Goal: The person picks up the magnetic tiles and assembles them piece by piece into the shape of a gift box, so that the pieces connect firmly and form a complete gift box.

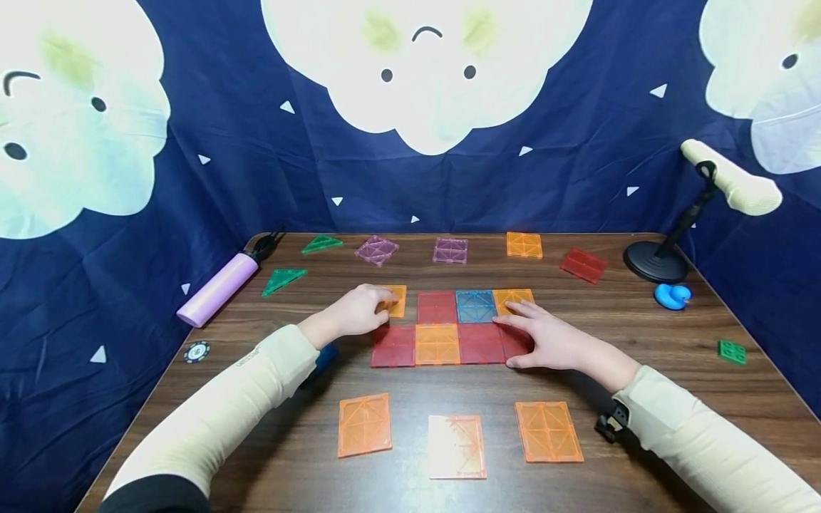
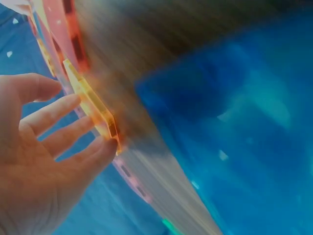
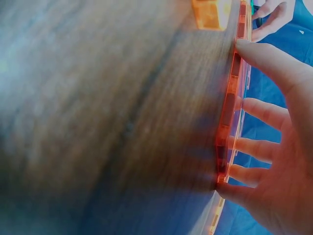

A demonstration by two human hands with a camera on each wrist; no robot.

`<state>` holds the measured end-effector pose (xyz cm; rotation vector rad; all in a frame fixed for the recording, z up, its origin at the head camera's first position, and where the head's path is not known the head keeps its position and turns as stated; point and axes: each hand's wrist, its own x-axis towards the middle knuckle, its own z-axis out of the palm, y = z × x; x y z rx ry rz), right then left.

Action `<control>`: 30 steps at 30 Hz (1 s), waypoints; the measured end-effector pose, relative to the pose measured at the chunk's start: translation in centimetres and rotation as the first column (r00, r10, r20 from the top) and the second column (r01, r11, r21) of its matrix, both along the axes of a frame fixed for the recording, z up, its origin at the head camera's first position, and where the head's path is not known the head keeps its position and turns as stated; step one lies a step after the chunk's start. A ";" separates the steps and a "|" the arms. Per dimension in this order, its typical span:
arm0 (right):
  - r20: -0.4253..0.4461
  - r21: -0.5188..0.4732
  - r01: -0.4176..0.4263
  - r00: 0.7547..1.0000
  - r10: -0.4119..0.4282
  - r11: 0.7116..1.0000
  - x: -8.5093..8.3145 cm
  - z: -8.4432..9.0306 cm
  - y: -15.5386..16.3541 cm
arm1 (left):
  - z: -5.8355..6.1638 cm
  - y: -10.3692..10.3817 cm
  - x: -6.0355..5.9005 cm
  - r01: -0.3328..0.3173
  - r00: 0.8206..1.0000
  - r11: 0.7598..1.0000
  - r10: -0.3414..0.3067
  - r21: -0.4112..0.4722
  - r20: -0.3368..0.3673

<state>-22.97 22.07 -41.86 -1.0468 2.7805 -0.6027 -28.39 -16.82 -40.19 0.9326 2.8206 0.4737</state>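
Note:
On the table lies a block of square plastic magnetic tiles in two rows. Its far row has a red tile (image 1: 437, 307), a blue tile (image 1: 475, 306) and an orange tile (image 1: 511, 293). An orange tile (image 1: 437, 344) sits among red tiles (image 1: 393, 347) in the near row. My left hand (image 1: 355, 310) touches a separate orange tile (image 1: 399, 302) with extended fingertips, a narrow gap left of the far row. Over the block's right end, my right hand (image 1: 554, 338) spreads its fingers, thumb against the near edge of a red tile (image 3: 229, 110).
Nearest me lie three orange tiles (image 1: 364, 425). A blue tile (image 1: 326, 355) is partly hidden under my left forearm. Purple tiles (image 1: 450, 250), green triangles (image 1: 284, 281) and a red tile (image 1: 583, 265) lie farther back. A lilac cylinder (image 1: 218, 288) is left; a blue duck (image 1: 671, 296) is right.

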 end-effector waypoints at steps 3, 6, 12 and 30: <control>0.000 -0.001 0.003 1.000 -0.003 1.000 0.0 0.0 0.0 | 0.0 0.7 0.2 0.020 1.000 1.000 -0.020 -0.009 0.013; 0.002 0.000 0.006 1.000 -0.006 1.000 0.0 0.0 0.0 | 0.0 1.2 0.4 0.038 0.999 0.999 -0.038 -0.012 0.017; -0.002 0.003 0.004 1.000 -0.004 1.000 -0.1 -0.1 0.0 | 0.0 1.8 0.9 0.054 0.998 0.998 -0.054 -0.020 0.028; 0.007 0.010 0.008 1.000 -0.008 1.000 -0.1 -0.2 0.2 | 0.2 2.4 3.0 0.082 0.994 0.992 -0.075 -0.096 0.079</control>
